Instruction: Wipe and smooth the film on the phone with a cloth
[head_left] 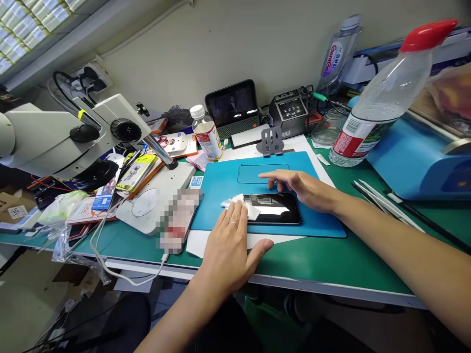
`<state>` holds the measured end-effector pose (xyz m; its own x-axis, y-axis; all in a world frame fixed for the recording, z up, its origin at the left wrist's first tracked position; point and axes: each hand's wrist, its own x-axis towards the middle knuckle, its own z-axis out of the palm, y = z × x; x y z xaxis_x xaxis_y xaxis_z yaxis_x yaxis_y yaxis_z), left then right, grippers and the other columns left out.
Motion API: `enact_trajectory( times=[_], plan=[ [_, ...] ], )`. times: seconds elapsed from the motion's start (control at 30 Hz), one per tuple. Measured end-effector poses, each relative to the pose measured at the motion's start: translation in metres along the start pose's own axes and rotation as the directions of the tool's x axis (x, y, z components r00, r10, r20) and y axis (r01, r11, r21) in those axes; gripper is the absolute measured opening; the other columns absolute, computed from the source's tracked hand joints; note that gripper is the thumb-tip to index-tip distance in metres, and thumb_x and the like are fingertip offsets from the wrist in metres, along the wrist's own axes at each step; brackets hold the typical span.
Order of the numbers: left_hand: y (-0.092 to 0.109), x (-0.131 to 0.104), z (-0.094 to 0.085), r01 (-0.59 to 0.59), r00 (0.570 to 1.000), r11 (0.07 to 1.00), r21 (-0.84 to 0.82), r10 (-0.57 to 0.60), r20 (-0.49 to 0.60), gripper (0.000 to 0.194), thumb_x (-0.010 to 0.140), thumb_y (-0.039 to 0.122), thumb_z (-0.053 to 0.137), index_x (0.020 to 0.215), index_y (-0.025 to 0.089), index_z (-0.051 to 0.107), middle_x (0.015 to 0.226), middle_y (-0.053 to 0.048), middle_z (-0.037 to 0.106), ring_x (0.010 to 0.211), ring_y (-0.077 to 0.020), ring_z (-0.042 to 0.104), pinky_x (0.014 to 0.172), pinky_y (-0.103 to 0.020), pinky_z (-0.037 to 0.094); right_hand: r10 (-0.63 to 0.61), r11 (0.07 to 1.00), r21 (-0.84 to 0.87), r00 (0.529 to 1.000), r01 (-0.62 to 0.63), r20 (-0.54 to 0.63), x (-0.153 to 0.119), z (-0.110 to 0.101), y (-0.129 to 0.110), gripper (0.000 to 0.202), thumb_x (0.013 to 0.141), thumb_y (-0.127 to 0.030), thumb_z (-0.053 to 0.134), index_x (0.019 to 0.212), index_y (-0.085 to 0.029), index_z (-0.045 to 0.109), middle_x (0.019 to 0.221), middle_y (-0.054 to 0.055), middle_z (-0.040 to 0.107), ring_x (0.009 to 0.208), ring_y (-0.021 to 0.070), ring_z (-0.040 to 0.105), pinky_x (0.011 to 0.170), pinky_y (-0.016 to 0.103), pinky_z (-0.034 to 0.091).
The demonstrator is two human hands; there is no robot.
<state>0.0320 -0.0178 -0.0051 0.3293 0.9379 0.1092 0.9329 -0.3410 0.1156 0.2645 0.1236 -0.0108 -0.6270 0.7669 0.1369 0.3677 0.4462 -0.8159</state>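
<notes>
A black phone (283,208) lies flat, screen up, on a blue mat (221,176). My left hand (231,240) presses a white tissue (253,211) onto the phone's left end, its fingers stretched flat over the tissue and its thumb apart. Just above the phone's right end hovers my right hand (298,186), index finger extended to the left, the other fingers loosely curled, nothing visible in them. Behind the phone, a thin clear sheet with a dark outline (250,174) lies on the mat, near my right fingertip.
A microscope (73,137) stands on the left, beside a partly blurred phone (180,220) with a white cable. Behind the mat are a small bottle (208,137), a grey stand (271,141) and a screen (231,104). To the right are a large red-capped bottle (382,103) and a blue machine (423,157).
</notes>
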Motion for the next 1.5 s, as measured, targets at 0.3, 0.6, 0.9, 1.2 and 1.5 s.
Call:
enact_trajectory(
  times=[0.3,0.6,0.9,1.2,1.5],
  plan=[
    [0.064,0.06,0.0,-0.014,0.996,0.987,-0.157,0.027,0.083,0.115,0.092,0.089,0.03,0.16,-0.004,0.031,0.167,-0.025,0.029,0.159,-0.035,0.024,0.13,-0.046,0.021,-0.034,0.999,0.01,0.997,0.035,-0.073,0.0,-0.004,0.003,0.113,0.078,-0.098,0.01,0.137,-0.023,0.07,0.111,0.015,0.075,0.087,0.0281,0.064,0.072,0.042,0.052],
    [0.05,0.045,-0.002,-0.005,0.998,0.988,-0.153,0.015,0.067,0.12,0.088,0.091,0.034,0.16,-0.005,0.03,0.168,-0.025,0.027,0.159,-0.035,0.022,0.13,-0.045,0.021,0.005,0.999,0.032,0.993,-0.002,-0.119,0.0,-0.01,0.005,0.107,0.077,-0.098,0.011,0.132,-0.03,0.074,0.109,0.014,0.078,0.084,0.0309,0.067,0.07,0.047,0.057],
    [-0.008,-0.009,-0.013,0.111,0.981,0.987,-0.113,-0.091,0.173,0.099,0.101,0.075,0.035,0.164,0.001,0.018,0.172,-0.018,0.008,0.161,-0.0293,0.009,0.131,-0.049,0.02,-0.04,0.997,-0.077,0.991,0.03,-0.125,0.004,-0.004,0.014,0.102,0.083,-0.094,0.01,0.123,-0.03,0.078,0.098,0.013,0.074,0.081,0.0281,0.063,0.077,0.049,0.052],
    [0.016,-0.026,-0.003,0.069,0.986,0.992,-0.105,-0.052,0.158,0.1,0.101,0.075,0.035,0.164,0.0,0.019,0.171,-0.02,0.01,0.16,-0.0339,0.011,0.129,-0.054,0.025,-0.05,0.998,-0.047,0.996,0.046,-0.075,0.002,-0.001,0.004,0.106,0.08,-0.096,0.012,0.127,-0.026,0.077,0.099,0.013,0.074,0.081,0.0289,0.063,0.076,0.047,0.052],
    [0.09,0.028,0.013,-0.066,0.997,0.974,-0.216,0.072,0.02,0.111,0.094,0.086,0.025,0.159,-0.004,0.034,0.167,-0.024,0.027,0.159,-0.0334,0.022,0.131,-0.045,0.023,-0.092,0.995,-0.032,0.993,0.09,-0.077,-0.001,-0.001,0.0,0.11,0.084,-0.091,0.005,0.131,-0.02,0.074,0.112,0.015,0.074,0.08,0.0233,0.063,0.073,0.041,0.053]
  ],
)
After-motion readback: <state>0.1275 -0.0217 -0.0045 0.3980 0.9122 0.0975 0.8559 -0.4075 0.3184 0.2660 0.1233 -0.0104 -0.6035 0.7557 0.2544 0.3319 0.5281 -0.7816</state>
